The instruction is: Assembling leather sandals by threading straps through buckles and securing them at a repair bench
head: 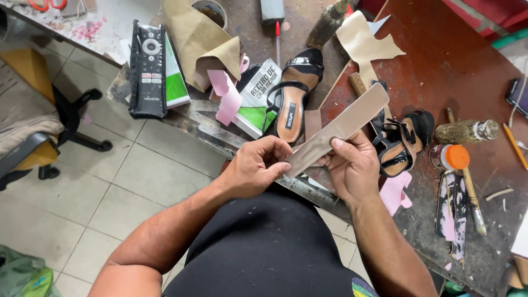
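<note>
Cluttered and glue-stained, the work surface (440, 66) fills the far right, with tiled floor seen at the left. Black sandals (294, 93) are laid beyond the hands. A long silvery strip (341, 124) is held over the near edge, its lower end pinched by the left hand (256, 168) and right hand (352, 165), fingers closed on it. It is judged light, thin and bendable; the ends are best gripped.

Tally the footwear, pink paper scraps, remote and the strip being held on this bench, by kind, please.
Black high-heeled sandals: 2
Pink paper scraps: 3
Black remote: 1
Shiny grey strip: 1, held by left hand and right hand
Total: 7
</note>
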